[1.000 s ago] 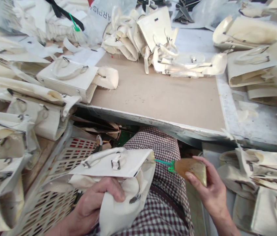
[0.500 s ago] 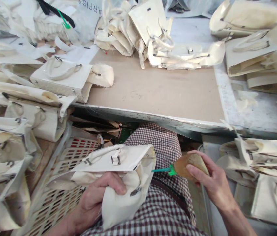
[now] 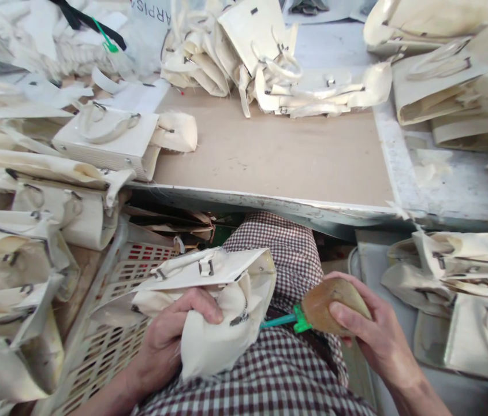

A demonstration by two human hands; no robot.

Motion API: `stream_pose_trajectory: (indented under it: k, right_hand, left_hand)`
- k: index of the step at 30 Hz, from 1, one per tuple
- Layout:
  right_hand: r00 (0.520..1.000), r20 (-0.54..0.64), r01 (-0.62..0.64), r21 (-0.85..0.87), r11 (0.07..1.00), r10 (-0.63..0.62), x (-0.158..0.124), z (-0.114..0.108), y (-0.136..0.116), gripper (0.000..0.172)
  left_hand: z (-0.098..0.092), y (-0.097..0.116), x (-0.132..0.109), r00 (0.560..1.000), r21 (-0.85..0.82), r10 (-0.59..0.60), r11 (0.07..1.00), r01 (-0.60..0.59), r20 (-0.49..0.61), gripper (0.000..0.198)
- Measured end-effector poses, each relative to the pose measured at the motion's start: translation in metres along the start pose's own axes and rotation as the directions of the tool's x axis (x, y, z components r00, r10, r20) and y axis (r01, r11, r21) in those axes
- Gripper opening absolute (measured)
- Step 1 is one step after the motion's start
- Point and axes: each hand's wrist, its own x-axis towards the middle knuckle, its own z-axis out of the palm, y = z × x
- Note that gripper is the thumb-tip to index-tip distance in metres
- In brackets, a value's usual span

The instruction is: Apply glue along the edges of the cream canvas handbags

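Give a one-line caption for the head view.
Left hand grips a cream bag over the lap; right hand holds a green-nozzled bottle beside it.

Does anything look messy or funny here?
Yes. The cream handbag in the left hand has its cloth lining pulled out, hanging crumpled. Other handbags lie tumbled in a heap at the table's far edge.

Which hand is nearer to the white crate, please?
Left. The left hand, gripping a bag, is at the crate's right edge. The right hand, holding a bottle, is beyond the bag, well apart from the crate.
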Motion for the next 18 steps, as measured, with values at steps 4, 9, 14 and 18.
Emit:
stream_pose_trajectory:
  k: [4,9,14,18]
  right_hand:
    - [1.0,-0.018,0.006,0.012,1.0,-0.005,-0.001,0.0,0.0,0.061]
    - [0.988,-0.119,0.083,-0.135,0.987,-0.1,0.008,-0.002,-0.001,0.053]
    - [0.956,-0.218,0.148,-0.223,0.963,-0.198,0.01,-0.007,-0.002,0.052]
    - [0.979,-0.177,0.081,-0.12,0.989,-0.102,0.002,-0.006,-0.002,0.056]
  left_hand:
    - [0.0,-0.001,0.0,1.0,-0.04,-0.026,0.999,0.027,0.015,0.011]
    - [0.0,-0.002,-0.003,0.995,-0.057,-0.099,0.993,0.099,0.0,0.008]
    - [0.001,0.001,-0.001,0.994,-0.049,-0.112,0.993,0.111,-0.003,0.006]
    - [0.001,0.004,0.002,0.992,-0.067,-0.124,0.99,0.123,-0.013,0.005]
